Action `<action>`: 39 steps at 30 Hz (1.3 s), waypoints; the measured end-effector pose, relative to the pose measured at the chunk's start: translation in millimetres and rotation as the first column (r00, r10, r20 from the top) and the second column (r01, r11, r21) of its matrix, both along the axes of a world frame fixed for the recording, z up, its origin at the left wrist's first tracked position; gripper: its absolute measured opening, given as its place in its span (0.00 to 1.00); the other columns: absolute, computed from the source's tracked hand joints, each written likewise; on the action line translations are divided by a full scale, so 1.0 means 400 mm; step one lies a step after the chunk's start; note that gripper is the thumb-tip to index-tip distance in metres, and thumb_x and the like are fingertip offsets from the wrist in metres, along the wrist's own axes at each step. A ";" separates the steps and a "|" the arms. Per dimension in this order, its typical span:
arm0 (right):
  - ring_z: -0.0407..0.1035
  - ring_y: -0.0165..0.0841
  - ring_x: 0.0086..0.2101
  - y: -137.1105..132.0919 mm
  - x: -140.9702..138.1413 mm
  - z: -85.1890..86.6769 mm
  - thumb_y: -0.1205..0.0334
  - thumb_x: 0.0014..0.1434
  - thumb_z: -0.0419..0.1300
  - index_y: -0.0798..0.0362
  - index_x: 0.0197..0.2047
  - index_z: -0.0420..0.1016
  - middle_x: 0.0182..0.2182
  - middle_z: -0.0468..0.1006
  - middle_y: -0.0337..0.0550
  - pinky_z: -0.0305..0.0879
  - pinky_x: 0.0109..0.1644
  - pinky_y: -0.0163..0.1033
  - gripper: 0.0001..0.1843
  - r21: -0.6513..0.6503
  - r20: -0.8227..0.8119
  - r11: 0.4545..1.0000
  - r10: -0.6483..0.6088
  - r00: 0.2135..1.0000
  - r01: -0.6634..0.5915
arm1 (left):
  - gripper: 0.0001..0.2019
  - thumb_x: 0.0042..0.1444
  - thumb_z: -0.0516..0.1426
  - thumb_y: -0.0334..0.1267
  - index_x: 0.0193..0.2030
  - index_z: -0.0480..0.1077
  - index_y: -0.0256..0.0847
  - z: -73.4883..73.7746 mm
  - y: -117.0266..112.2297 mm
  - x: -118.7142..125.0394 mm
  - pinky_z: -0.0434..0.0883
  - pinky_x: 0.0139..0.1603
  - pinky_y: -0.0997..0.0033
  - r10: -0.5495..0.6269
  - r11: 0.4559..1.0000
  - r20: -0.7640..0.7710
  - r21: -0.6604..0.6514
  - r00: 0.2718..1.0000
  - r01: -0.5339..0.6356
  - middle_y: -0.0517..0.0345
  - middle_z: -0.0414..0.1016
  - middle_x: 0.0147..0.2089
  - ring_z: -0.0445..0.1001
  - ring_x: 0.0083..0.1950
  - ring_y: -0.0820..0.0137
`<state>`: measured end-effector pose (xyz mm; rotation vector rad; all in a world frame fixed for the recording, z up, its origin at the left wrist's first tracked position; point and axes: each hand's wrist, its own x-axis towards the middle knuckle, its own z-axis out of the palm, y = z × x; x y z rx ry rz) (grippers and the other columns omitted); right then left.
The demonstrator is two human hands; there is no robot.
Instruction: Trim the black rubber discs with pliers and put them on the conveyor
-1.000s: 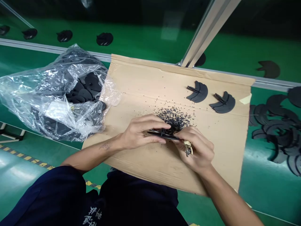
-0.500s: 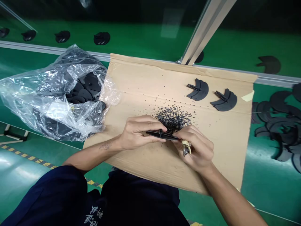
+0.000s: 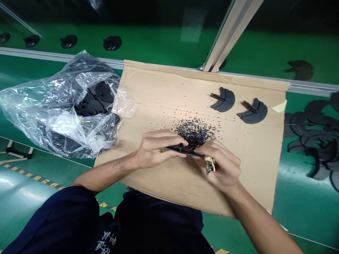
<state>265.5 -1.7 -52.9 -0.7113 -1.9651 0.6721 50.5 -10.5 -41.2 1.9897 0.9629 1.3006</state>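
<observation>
My left hand (image 3: 153,150) pinches a thin black plastic part (image 3: 185,151), seen almost edge-on, between thumb and fingers. Opposite it, my right hand (image 3: 222,164) is closed around a small tool (image 3: 210,165) with a pale yellow wrapping and a metal end; its kind is mostly hidden in the fist. The right fingertips meet the part's right end. Just beyond both hands lies a heap of small black shavings (image 3: 194,132), scattered over a cardboard sheet (image 3: 156,84). Two fan-shaped black parts, one (image 3: 227,100) left of the other (image 3: 255,112), rest on the cardboard's far right.
A clear plastic bag (image 3: 66,120) full of black parts (image 3: 95,106) stands at the left, overlapping the cardboard. Several curved black parts (image 3: 317,130) are piled on the green table at right. Behind the cardboard runs a metal rail with an upright post (image 3: 230,35).
The black part has tilted slightly between my hands, which stay in nearly the same place. The surroundings have shifted only a little in view.
</observation>
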 end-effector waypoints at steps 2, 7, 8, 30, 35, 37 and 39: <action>0.70 0.33 0.27 0.000 0.000 0.001 0.68 0.61 0.61 0.50 0.43 0.74 0.29 0.77 0.42 0.66 0.32 0.41 0.07 0.006 -0.006 1.000 -0.006 1.000 0.006 | 0.10 0.62 0.63 0.40 0.48 0.78 0.40 -0.002 0.000 0.001 0.80 0.44 0.71 -0.005 1.000 -0.003 0.015 1.000 0.005 0.52 0.83 0.40 0.81 0.42 0.70; 0.69 0.32 0.27 -0.001 -0.002 0.005 0.71 0.60 0.63 0.50 0.42 0.73 0.28 0.76 0.42 0.65 0.32 0.41 0.08 0.023 0.000 1.000 -0.010 1.000 0.010 | 0.10 0.62 0.62 0.39 0.48 0.78 0.37 -0.001 -0.001 0.003 0.79 0.45 0.71 -0.035 0.999 0.014 0.008 0.999 0.035 0.50 0.83 0.41 0.81 0.42 0.70; 0.68 0.32 0.27 0.000 -0.003 0.006 0.71 0.60 0.63 0.50 0.42 0.73 0.28 0.76 0.41 0.65 0.32 0.40 0.08 0.022 -0.002 1.000 -0.005 1.000 0.005 | 0.09 0.61 0.64 0.38 0.46 0.78 0.37 0.001 -0.001 0.003 0.79 0.45 0.72 -0.031 1.000 0.018 0.005 0.999 0.031 0.51 0.83 0.39 0.81 0.41 0.71; 0.68 0.33 0.30 0.027 0.024 0.022 0.67 0.62 0.59 0.51 0.42 0.71 0.31 0.76 0.43 0.66 0.34 0.40 0.05 0.021 0.332 0.988 -0.153 0.931 0.155 | 0.13 0.61 0.64 0.33 0.53 0.77 0.40 -0.007 0.007 -0.012 0.78 0.45 0.70 -0.056 0.998 -0.092 -0.027 0.994 0.054 0.53 0.82 0.43 0.79 0.43 0.72; 0.65 0.33 0.28 0.030 0.025 0.010 0.68 0.61 0.59 0.53 0.41 0.72 0.28 0.74 0.43 0.63 0.32 0.39 0.04 0.166 0.405 0.983 -0.137 0.904 0.074 | 0.15 0.60 0.64 0.33 0.54 0.76 0.40 -0.016 0.006 -0.011 0.77 0.46 0.69 -0.104 0.994 -0.107 0.006 0.989 0.105 0.52 0.82 0.43 0.79 0.44 0.71; 0.65 0.33 0.28 0.029 0.025 0.010 0.69 0.61 0.58 0.54 0.40 0.72 0.28 0.74 0.43 0.62 0.32 0.39 0.04 0.186 0.422 0.979 -0.151 0.894 0.077 | 0.14 0.61 0.64 0.33 0.54 0.76 0.40 -0.017 0.007 -0.013 0.77 0.46 0.68 -0.118 0.993 -0.107 0.020 0.987 0.120 0.52 0.82 0.44 0.79 0.44 0.71; 0.65 0.32 0.27 0.027 0.026 0.011 0.69 0.62 0.58 0.54 0.40 0.73 0.27 0.74 0.42 0.62 0.31 0.38 0.04 0.202 0.427 0.976 -0.162 0.890 0.080 | 0.14 0.61 0.63 0.33 0.54 0.76 0.40 -0.017 0.008 -0.014 0.77 0.45 0.68 -0.127 0.991 -0.108 0.031 0.986 0.131 0.51 0.82 0.44 0.79 0.43 0.71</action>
